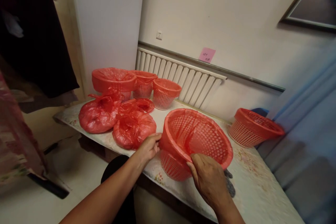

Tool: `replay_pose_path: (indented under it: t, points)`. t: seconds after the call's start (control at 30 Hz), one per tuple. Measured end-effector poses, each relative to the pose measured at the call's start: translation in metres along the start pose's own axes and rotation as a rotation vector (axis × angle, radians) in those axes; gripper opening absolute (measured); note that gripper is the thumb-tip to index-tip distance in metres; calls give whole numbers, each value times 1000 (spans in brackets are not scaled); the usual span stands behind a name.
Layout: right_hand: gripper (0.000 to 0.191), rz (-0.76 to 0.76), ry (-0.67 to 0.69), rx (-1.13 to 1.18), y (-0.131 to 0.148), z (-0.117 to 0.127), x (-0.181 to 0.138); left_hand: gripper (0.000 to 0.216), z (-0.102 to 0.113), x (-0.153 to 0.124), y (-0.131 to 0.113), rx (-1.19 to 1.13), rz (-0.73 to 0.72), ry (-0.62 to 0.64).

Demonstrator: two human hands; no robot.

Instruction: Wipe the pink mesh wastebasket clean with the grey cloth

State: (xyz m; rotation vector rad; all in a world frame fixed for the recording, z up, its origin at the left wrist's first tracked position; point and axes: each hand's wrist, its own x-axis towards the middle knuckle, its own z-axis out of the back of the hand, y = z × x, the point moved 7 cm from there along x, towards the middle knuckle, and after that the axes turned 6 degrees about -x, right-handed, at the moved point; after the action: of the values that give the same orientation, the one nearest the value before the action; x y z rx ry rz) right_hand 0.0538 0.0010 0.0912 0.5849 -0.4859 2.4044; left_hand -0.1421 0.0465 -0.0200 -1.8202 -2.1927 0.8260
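Note:
A red plastic mesh basket (174, 168) stands upright on the table in front of me. A thin red plastic bag (187, 136) lines it and is folded over its rim. At the basket's left side, my left hand (150, 147) has its fingers closed on the bag's edge, just outside the rim. My right hand (210, 178) grips the near rim, thumb outside and fingers inside, over the bag. Beside my left hand lies a filled, gathered red plastic bag (135, 129). Something grey and fuzzy (230, 183) is partly hidden behind my right hand.
Another filled red bag (98, 115) lies at the table's left. Several bag-lined baskets (166, 92) stand along the back. One more basket (245, 131) stands right, beside a blue curtain (312, 122). A white radiator (189, 80) runs behind the table (262, 182).

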Motion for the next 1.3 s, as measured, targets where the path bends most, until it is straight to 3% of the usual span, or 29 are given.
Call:
replay_pose_path:
  t: [0.1,0.2,0.3,0.43,0.83,1.1,1.3]
  points:
    - [29,-5,8,-13,1,0,0,9,17,-10,3,42,-44,-103]
    - [28,-6,13,-28,1,1,1,18,20,-25,8,43,-76,-141]
    - [27,-10,27,-45,0,1,3,25,6,-38,17,18,-62,-63]
    - [26,-6,35,-52,0,2,5,15,-9,-48,28,-49,-28,71]
    - [25,-31,59,-75,2,-2,11,27,-15,-63,53,-59,43,238]
    - [25,-33,60,-84,2,-4,10,12,11,-58,69,-118,91,137]
    - [24,-44,70,-76,2,-5,10,32,-8,-71,75,-106,130,309]
